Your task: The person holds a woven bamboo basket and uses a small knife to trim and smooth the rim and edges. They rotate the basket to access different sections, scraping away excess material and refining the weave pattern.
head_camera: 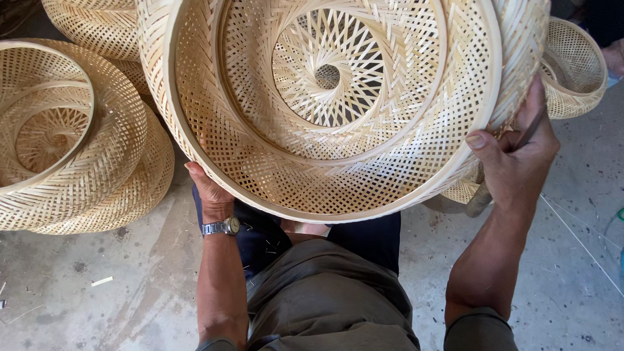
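Note:
A large round woven bamboo basket is held up in front of me, its open side and spiral-woven centre facing the camera. My left hand, with a metal wristwatch below it, grips the rim at the lower left. At the right, my right hand clasps the rim, thumb on the inner edge, and it also holds a dark slim tool whose handle sticks out below the hand.
More woven bamboo baskets are stacked at the left and one at the upper right. Concrete floor with bamboo slivers lies below. My lap in dark trousers is under the basket.

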